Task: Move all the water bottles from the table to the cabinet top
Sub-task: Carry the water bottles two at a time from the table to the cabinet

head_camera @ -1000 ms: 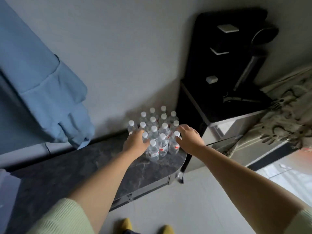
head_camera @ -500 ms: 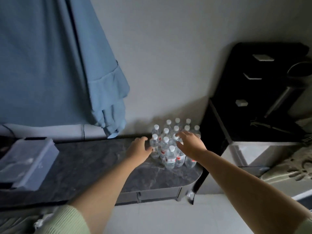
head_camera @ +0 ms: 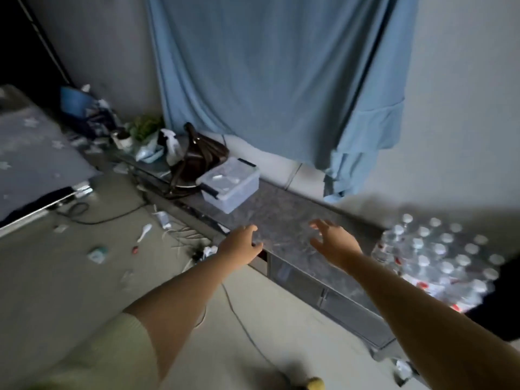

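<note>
Water bottles (head_camera: 439,254), clustered on dark worktop (head_camera: 284,220): likely light, smooth, tippable, best gripped mid-body; left hand (head_camera: 242,246) loosely curled, right hand (head_camera: 334,243) fingers apart, both empty.

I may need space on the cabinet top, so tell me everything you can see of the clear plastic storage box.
The clear plastic storage box is a translucent rectangular bin with a lid held by dark latches at two ends. It sits upright on the dark marbled cabinet top, beside a brown bag. Pale items show faintly inside. Neither hand touches it.
</note>
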The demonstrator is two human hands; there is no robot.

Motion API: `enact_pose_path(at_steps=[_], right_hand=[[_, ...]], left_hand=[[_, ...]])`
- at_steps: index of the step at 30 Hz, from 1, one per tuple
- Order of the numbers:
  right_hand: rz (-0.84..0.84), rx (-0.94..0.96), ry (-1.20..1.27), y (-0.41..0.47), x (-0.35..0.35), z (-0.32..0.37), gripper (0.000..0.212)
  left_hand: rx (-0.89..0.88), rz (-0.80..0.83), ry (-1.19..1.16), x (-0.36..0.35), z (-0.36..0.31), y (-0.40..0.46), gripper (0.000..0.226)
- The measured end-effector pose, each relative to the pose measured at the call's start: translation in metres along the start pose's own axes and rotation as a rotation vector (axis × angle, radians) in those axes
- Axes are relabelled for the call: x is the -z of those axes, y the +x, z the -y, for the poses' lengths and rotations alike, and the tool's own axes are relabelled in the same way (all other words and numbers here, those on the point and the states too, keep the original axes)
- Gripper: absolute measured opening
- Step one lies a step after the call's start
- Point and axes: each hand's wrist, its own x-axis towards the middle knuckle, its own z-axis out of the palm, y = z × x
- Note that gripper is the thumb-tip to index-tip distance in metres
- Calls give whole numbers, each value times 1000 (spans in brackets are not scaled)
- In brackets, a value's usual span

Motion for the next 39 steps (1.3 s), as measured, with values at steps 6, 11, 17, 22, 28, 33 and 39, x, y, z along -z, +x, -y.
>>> enact_pose_path(at_steps=[6,11,17,22,28,33,39], right_hand=[[91,278,-37,15,-22,107,40],[181,573,1,23,-45,182,39],[276,931,-75,22,-65,254,38],[341,1069,-79,2,-87,315,38],[450,1255,-224,-15,-105,406,48],[435,1329,-275,5,-117,469,47],[428,1311,-312,49,-131,556,47]], left_hand=[[225,-183,-31,49,79,-75,42],[495,-277,-24,60,132,-150,50],[783,-394,-89,59,162,-226,51],[960,-481,-125,65,173,-279,51],[1116,-602,-152,96,210,-322,49],[1098,-618,-144,116,255,-304,48],[1046,-649,-122,178,332,-279,48]])
